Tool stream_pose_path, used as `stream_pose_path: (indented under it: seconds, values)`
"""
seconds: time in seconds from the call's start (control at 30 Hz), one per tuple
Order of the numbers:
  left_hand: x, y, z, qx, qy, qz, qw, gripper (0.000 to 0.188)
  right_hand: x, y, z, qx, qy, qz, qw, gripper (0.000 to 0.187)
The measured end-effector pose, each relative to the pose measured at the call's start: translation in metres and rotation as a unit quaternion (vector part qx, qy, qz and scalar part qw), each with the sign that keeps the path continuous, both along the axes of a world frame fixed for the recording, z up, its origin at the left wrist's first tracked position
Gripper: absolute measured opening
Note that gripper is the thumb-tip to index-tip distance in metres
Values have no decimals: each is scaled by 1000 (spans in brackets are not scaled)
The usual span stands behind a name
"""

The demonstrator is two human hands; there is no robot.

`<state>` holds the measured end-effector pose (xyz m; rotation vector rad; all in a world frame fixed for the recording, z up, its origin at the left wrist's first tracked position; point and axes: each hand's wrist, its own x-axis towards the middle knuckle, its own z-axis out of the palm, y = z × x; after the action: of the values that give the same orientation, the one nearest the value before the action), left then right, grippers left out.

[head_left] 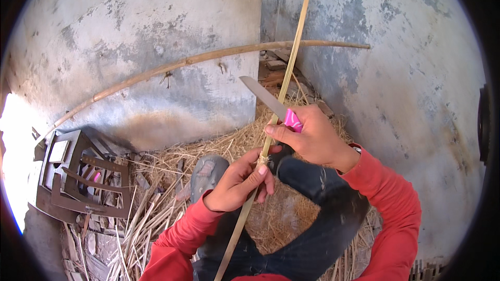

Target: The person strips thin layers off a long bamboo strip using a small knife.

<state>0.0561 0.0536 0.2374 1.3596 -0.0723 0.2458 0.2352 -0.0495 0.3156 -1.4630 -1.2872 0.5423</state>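
The head view looks down into the corner of a worn room, where a left wall and a right wall, both pale with flaking grey patches, meet above a floor littered with straw. A long, thin pole arcs in front of the walls, broken rubble fills the corner, and at the left a dark wooden frame stands near a heap of pale split sticks. Between the person's bent, dark-trousered legs and up past the pole runs a long strip, straw-yellow, narrow and flat-sided, with a frayed spot by the left fingers. The left hand is closed around it, thumb on top; the right hand grips the bright pink handle of a knife, its thumb against the strip. The plain grey blade crosses the strip, tip toward the upper left; whether its edge bites in, I can't tell. Most of the handle is hidden by the right hand, the strip's near end is cut off by the lower edge, and the items inside the frame are hard to make out.
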Motion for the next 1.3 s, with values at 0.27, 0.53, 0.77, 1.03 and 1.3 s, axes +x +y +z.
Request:
stream_pose_path:
  seconds: [0.27, 0.53, 0.77, 1.03, 1.3]
  values:
    - [64, 19, -46, -163, -16, 33, 986, 55, 65, 21, -35, -45, -71, -70, 994, 37]
    - [83, 17, -84, -224, 43, -35, 973, 59, 166, 37, -83, 11, -110, -254, 961, 42]
    - [85, 10, -90, -262, 153, -74, 950, 52, 200, 15, -108, -40, -134, -257, 956, 46]
    - [86, 6, -97, -279, 120, -85, 949, 51, 204, 12, -112, 26, -203, -317, 926, 44]
    - [87, 16, -97, -347, 174, -74, 919, 51, 167, 16, -128, 9, -196, -222, 955, 44]
